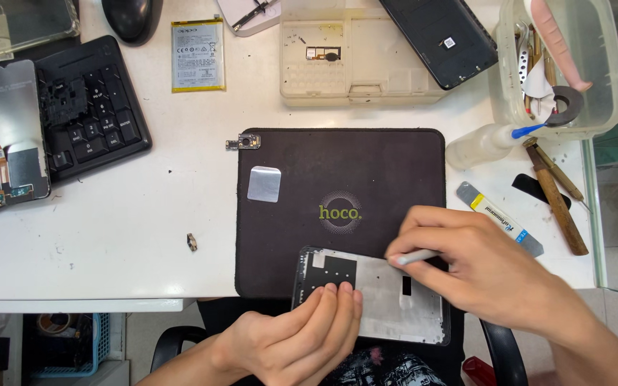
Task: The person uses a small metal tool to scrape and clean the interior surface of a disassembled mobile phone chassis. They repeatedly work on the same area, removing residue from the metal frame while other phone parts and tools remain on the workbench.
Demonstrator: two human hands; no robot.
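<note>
Left hand [302,336] pinches the phone frame [380,293] hanging off the dark mat's [287,229] near edge, right hand [481,264] gripping a thin tool [418,257] on it — press too hard and the overhanging frame could tip or the tip skid.

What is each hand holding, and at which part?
Left hand holds the phone frame by its lower left edge. Right hand pinches a thin grey tool near its tip.
</note>
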